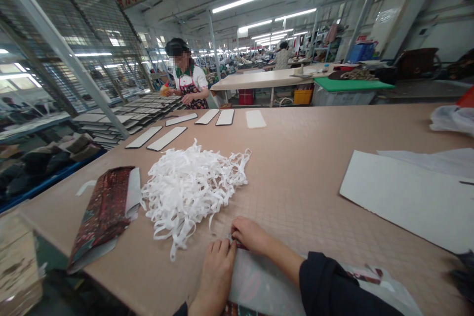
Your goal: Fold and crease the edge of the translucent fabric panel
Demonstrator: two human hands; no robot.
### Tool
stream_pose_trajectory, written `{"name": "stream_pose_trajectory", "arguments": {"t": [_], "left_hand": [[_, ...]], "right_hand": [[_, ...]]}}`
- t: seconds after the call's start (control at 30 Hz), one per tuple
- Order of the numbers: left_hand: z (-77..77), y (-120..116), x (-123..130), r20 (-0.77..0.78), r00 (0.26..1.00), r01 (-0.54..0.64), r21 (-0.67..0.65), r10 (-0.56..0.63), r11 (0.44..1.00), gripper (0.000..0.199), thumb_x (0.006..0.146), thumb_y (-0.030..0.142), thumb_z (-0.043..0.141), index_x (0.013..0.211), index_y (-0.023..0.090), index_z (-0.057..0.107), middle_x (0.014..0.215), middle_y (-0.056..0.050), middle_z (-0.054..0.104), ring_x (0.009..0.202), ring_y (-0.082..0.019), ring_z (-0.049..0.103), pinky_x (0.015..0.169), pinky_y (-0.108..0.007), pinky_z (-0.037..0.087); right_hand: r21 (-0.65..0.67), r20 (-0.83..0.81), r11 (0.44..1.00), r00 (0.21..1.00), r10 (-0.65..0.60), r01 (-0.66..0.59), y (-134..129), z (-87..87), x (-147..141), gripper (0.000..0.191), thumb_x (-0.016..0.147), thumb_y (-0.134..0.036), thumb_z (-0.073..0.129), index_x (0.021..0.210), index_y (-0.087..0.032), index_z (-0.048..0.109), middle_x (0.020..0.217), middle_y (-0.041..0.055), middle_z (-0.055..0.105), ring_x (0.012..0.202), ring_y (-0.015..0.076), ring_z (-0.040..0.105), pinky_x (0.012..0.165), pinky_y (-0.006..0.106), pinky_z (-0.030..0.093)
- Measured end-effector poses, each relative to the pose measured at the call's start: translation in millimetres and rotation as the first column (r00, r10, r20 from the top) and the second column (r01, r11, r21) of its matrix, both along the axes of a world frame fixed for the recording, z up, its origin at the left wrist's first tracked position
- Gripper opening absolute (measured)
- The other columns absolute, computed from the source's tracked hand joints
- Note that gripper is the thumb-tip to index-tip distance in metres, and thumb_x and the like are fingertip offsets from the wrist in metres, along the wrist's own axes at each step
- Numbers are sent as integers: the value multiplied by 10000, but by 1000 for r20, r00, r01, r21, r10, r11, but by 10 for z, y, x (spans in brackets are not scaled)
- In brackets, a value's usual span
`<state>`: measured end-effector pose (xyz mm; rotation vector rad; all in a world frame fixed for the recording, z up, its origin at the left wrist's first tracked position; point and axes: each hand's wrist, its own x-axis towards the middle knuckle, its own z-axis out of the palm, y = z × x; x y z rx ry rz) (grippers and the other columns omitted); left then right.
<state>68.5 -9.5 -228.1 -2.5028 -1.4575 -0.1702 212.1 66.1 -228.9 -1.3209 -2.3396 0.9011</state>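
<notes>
Fingers (223, 247) of both hands: curled and closed, pinching at one spot. The left hand (215, 275) and right hand (250, 235) meet on the far edge of a clear plastic sheet (255, 287), with a dark red patterned scrap (236, 243) showing at the fingertips. From my remote seat I cannot tell whether the fingers grip the plastic, the scrap or both. The sheet lies at the near edge of a long tan table (307, 158), under both forearms.

Item, just beyond the hands: a loose heap of white strips (192, 192). Item, touching the heap on its left: a folded piece of dark red patterned cloth (100, 212) with a pale backing. Item, well to the right: a large white card (403, 197), lying flat. Item, far along the table: six pale panels (207, 117), laid apart. Item, past the table's far left side: stacked panels (129, 116), with a co-worker (190, 81) in an apron standing beyond them.
</notes>
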Motion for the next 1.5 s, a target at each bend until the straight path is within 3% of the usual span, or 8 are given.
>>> {"name": "stream_pose_trajectory", "arguments": {"t": [0.27, 0.43, 0.8, 1.2, 1.33, 1.43, 1.5], "left_hand": [[-68, 10, -24, 68, 996, -62, -45, 65, 997, 348, 770, 35, 515, 1067, 211, 555, 920, -34, 573, 814, -188, 526, 724, -332, 456], [-57, 9, -22, 75, 995, -70, -41, 73, 997, 359, 771, 36, 517, 1079, 218, 548, 906, -26, 568, 806, -186, 527, 720, -329, 457], [-44, 9, -12, 59, 996, -70, -65, 73, 995, 313, 781, 39, 496, 1032, 212, 569, 901, -32, 566, 801, -186, 519, 713, -328, 450], [-68, 49, -20, 89, 995, -50, 30, 47, 998, 305, 776, 53, 474, 991, 235, 590, 856, -17, 581, 762, -181, 530, 699, -325, 430], [-92, 83, -39, 115, 990, 68, 120, -82, 990, 340, 786, 30, 395, 1006, 210, 581, 1030, -29, 600, 959, -204, 518, 856, -382, 378], [-92, 117, -44, 137, 978, 140, 134, -158, 981, 372, 783, 5, 359, 1000, 209, 582, 1049, -7, 617, 1015, -184, 505, 940, -392, 314], [-71, 130, -48, 150, 975, 147, 110, -163, 983, 379, 771, 0, 368, 998, 212, 585, 1036, 0, 629, 999, -169, 517, 967, -393, 288]], "right_hand": [[-41, -47, 998, 998, -52, 50, -20, 14, 50, 146, 726, -129, 477, 811, -176, 585, 849, 29, 605, 794, 139, 535, 697, 217, 384], [-33, -24, 999, 999, -40, 39, -36, 23, 12, 105, 702, -142, 501, 757, -178, 582, 842, 25, 587, 790, 141, 525, 702, 218, 382], [-3, 60, 997, 995, -74, 74, -85, 61, -77, 156, 725, -117, 447, 824, -161, 558, 909, 65, 583, 847, 172, 516, 775, 265, 382], [48, 56, 985, 984, -166, 164, -69, -5, -114, 166, 735, -85, 460, 840, -155, 567, 863, 53, 595, 753, 158, 533, 671, 250, 396], [107, 35, 984, 988, -150, 146, -165, 29, -32, 201, 755, -59, 462, 899, -156, 563, 920, 48, 589, 809, 158, 525, 695, 247, 394], [283, 82, 959, 995, -54, 29, -428, 13, 196, 130, 813, -115, 472, 870, -176, 571, 902, 39, 581, 860, 177, 502, 736, 269, 382], [423, 172, 904, 985, -9, -65, -672, -35, 443, 105, 831, -140, 479, 875, -176, 568, 878, 42, 580, 831, 184, 498, 731, 287, 380]]}}
